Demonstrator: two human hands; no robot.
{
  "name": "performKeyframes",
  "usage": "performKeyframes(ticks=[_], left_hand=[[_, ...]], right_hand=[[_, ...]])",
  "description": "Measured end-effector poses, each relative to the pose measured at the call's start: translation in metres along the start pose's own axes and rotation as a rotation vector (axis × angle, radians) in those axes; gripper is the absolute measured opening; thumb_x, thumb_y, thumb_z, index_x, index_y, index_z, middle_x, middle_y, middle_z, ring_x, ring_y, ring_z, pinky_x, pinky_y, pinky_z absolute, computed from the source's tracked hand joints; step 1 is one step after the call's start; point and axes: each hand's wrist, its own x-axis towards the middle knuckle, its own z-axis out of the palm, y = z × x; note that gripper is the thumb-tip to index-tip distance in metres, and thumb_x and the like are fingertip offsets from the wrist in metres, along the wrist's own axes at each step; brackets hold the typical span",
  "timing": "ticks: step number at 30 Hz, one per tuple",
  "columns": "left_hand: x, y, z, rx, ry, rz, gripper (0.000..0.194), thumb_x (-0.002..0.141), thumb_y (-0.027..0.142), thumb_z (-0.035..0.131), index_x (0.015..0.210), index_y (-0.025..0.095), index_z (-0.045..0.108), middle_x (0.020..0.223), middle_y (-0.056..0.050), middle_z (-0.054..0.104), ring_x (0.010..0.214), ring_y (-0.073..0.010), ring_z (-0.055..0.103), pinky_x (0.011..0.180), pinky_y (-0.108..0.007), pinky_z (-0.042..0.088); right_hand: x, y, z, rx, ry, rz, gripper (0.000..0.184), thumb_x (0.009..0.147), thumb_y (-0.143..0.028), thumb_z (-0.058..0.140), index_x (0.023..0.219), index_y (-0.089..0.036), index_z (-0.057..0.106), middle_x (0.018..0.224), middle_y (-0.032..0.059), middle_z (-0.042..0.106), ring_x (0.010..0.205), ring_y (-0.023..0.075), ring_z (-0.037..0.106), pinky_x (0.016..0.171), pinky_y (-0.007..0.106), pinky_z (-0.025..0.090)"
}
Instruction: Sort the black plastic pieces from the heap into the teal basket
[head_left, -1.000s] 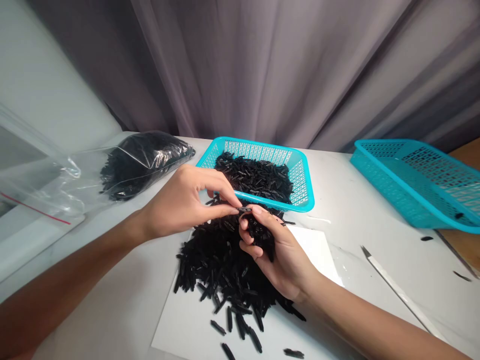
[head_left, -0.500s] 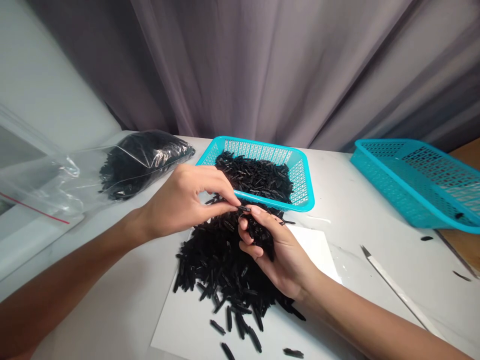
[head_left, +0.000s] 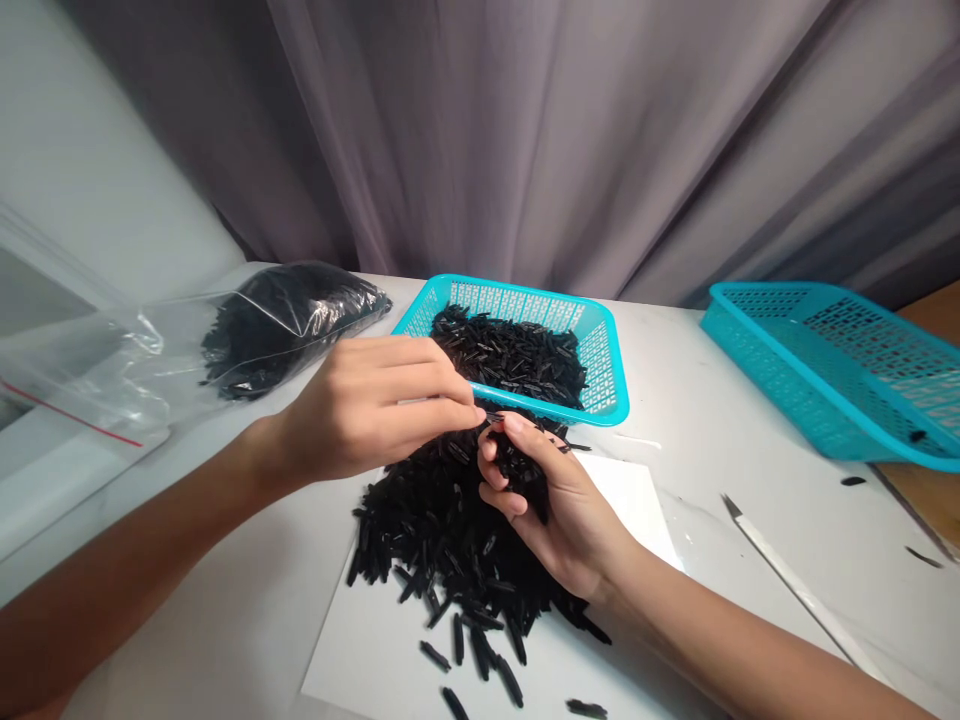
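Note:
My left hand [head_left: 401,400] pinches one end of a small, slim black piece [head_left: 493,415] between its fingertips. The thumb and forefinger of my right hand [head_left: 562,490] hold the other end. Curled in that same right palm is a bunch of similar black pieces [head_left: 521,465]. Both hands hover over a heap of the black pieces [head_left: 442,520] on a white sheet [head_left: 360,640]. Just beyond them stands a turquoise basket [head_left: 616,385] holding many more. What exactly the pieces are, I cannot tell.
At the left lies a clear zip bag [head_left: 176,340] part-filled with black pieces. A second turquoise basket [head_left: 787,400] stands at the right, a small black bit inside. A craft knife [head_left: 795,580] lies right of my right forearm. Behind the table hangs a grey curtain [head_left: 480,140].
My left hand has rolled over, its back and knuckles now facing me, while still pinching the piece. My right hand has stayed nearly still.

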Motion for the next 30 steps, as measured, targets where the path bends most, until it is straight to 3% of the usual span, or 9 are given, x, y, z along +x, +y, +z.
performKeyframes(ticks=[4,6,8,10,13,16,19,24,30], left_hand=[[-0.002,-0.001,-0.002,0.057,-0.028,0.056,0.021,0.095,0.019,0.059,0.084,0.028,0.075,0.085,0.002,0.079,0.078,-0.0155,0.072,0.069,-0.029,0.055],[-0.005,-0.004,0.004,0.100,0.020,0.057,0.016,0.092,0.017,0.063,0.087,0.027,0.074,0.085,0.002,0.078,0.080,-0.0160,0.071,0.072,-0.029,0.055],[-0.007,-0.009,0.014,0.160,0.120,-0.083,0.012,0.090,0.016,0.066,0.092,0.025,0.074,0.087,0.000,0.077,0.083,-0.0173,0.070,0.078,-0.031,0.055],[-0.007,-0.012,0.022,0.160,0.169,-0.321,0.021,0.089,0.018,0.068,0.109,0.022,0.071,0.098,-0.004,0.076,0.088,-0.0184,0.069,0.081,-0.033,0.055],[-0.002,-0.008,0.024,-0.029,0.102,-0.513,0.040,0.089,0.023,0.069,0.128,0.018,0.063,0.114,-0.008,0.071,0.092,-0.0176,0.066,0.076,-0.029,0.054],[0.004,0.008,0.015,-0.248,-0.051,-0.405,0.017,0.088,0.027,0.072,0.103,0.018,0.071,0.099,-0.004,0.072,0.089,-0.0157,0.064,0.076,-0.027,0.051],[0.007,0.023,0.010,-0.316,-0.185,-0.335,0.010,0.085,0.025,0.075,0.089,0.017,0.072,0.092,-0.002,0.069,0.085,-0.0140,0.063,0.079,-0.027,0.049],[0.004,0.029,0.015,-0.317,-0.183,-0.396,0.004,0.086,0.017,0.073,0.083,0.018,0.074,0.091,0.000,0.067,0.084,-0.0108,0.062,0.079,-0.024,0.048],[0.008,0.024,0.010,-0.330,-0.097,-0.457,0.006,0.086,0.016,0.073,0.082,0.019,0.076,0.087,0.002,0.069,0.080,-0.0081,0.062,0.074,-0.021,0.048]], right_hand=[[0.000,0.000,0.001,0.003,0.018,0.000,0.021,0.077,-0.029,0.084,0.076,-0.014,0.069,0.069,0.0003,0.063,0.055,0.0060,0.049,0.041,0.012,0.032],[-0.001,0.000,0.001,0.012,0.024,0.004,0.020,0.076,-0.029,0.085,0.077,-0.014,0.070,0.068,0.0006,0.064,0.055,0.0062,0.049,0.041,0.012,0.032],[-0.001,-0.001,0.001,0.018,0.022,0.011,0.020,0.076,-0.028,0.084,0.079,-0.014,0.071,0.068,0.0009,0.064,0.054,0.0062,0.050,0.041,0.013,0.033],[-0.001,-0.001,0.001,0.023,0.014,0.020,0.019,0.077,-0.029,0.084,0.081,-0.013,0.072,0.067,0.0009,0.063,0.054,0.0061,0.050,0.041,0.013,0.034],[0.000,-0.002,0.001,0.023,0.009,0.035,0.020,0.080,-0.031,0.082,0.084,-0.013,0.073,0.068,0.0010,0.063,0.053,0.0060,0.050,0.041,0.013,0.035],[0.001,-0.001,0.001,0.003,-0.001,0.023,0.020,0.084,-0.033,0.078,0.083,-0.014,0.072,0.068,0.0003,0.062,0.055,0.0065,0.050,0.042,0.013,0.035],[0.000,0.001,0.000,-0.043,-0.020,-0.006,0.022,0.089,-0.033,0.073,0.079,-0.014,0.069,0.070,-0.0005,0.059,0.056,0.0062,0.048,0.043,0.014,0.036],[-0.002,0.002,-0.001,-0.123,-0.045,-0.022,0.027,0.093,-0.034,0.068,0.076,-0.014,0.064,0.063,-0.0015,0.053,0.056,0.0071,0.044,0.044,0.013,0.035],[0.000,0.001,-0.001,-0.102,-0.032,-0.013,0.027,0.092,-0.036,0.069,0.079,-0.013,0.067,0.068,0.0012,0.060,0.056,0.0070,0.048,0.042,0.013,0.034]])
